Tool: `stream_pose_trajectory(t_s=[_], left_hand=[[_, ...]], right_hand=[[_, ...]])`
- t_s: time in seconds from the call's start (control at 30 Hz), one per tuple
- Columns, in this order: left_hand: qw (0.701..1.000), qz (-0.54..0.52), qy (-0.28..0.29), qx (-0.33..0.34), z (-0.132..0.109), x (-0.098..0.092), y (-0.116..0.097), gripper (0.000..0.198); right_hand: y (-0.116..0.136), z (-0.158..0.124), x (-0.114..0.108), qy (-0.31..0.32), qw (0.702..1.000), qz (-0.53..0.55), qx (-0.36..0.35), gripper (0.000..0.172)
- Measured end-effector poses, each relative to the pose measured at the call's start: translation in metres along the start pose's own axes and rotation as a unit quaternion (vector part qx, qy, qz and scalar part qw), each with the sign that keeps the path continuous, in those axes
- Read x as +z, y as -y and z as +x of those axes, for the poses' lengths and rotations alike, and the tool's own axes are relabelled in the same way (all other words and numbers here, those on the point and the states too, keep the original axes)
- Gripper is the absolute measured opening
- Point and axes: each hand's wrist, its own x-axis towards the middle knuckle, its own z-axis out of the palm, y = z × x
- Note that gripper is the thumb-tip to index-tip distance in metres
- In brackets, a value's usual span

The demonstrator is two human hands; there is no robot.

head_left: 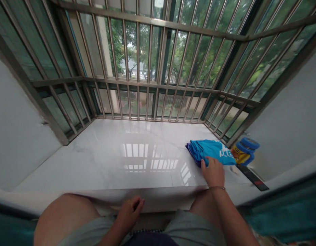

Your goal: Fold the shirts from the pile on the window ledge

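A folded stack of blue cloth (211,150), which looks like clothing with white print on its right part, lies on the right side of the white sill. Darker blue and purple layers show along its left edge. My right hand (213,171) is at the stack's near edge, its fingers and thumb closed on the cloth; the fingertips are partly hidden. Above my lap, just short of the sill's front edge, my left hand (132,210) is loosely curled with nothing visible in it.
A blue-lidded jar with a yellow label (244,151) stands against the right wall. Beside it lies a long dark flat box (252,177). Metal window bars (147,83) enclose the glossy sill (101,153) at the back and sides. Teal curtains (288,208) hang at the lower right.
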Motion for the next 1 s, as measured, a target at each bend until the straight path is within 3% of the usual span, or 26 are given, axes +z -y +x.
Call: stream_pose_trajectory(t_s=[0.1,0.23,0.4,0.5,0.6,0.7,0.8,0.87,0.93,1.0], left_hand=[[0.998,0.024,-0.063,0.021,0.023,-0.022,-0.010,0.048],[0.993,0.099,-0.067,0.023,0.052,-0.040,-0.020,0.043],[0.979,0.203,-0.013,-0.014,0.074,-0.041,-0.042,0.037],[0.976,0.214,-0.007,-0.047,0.081,-0.040,-0.056,0.036],[0.979,0.199,-0.007,-0.051,0.081,-0.038,-0.062,0.037],[0.985,0.169,-0.009,-0.043,0.077,-0.036,-0.060,0.042],[0.994,0.104,0.005,-0.020,0.073,-0.034,-0.058,0.044],[0.999,-0.019,0.043,0.021,0.072,-0.030,-0.058,0.049],[0.976,-0.201,0.079,0.039,0.071,-0.020,-0.059,0.066],[0.932,-0.355,0.076,-0.002,0.069,-0.008,-0.059,0.078]], right_hand=[[-0.015,0.026,0.018,-0.009,0.998,-0.037,0.043,0.059],[-0.026,0.039,0.031,0.013,0.998,-0.030,0.048,0.050],[-0.028,0.043,0.017,0.039,0.993,0.031,0.111,0.052],[-0.017,0.038,-0.003,-0.002,0.984,0.098,0.148,0.055],[0.010,0.019,-0.024,-0.073,0.972,0.187,0.120,0.059],[0.054,-0.016,-0.037,-0.072,0.948,0.300,0.077,0.061],[0.105,-0.058,-0.034,0.008,0.910,0.413,0.032,0.064],[0.136,-0.084,-0.028,0.090,0.884,0.459,0.000,0.068],[0.162,-0.106,-0.021,0.189,0.856,0.477,-0.056,0.067],[0.179,-0.122,-0.016,0.266,0.825,0.485,-0.115,0.063]])
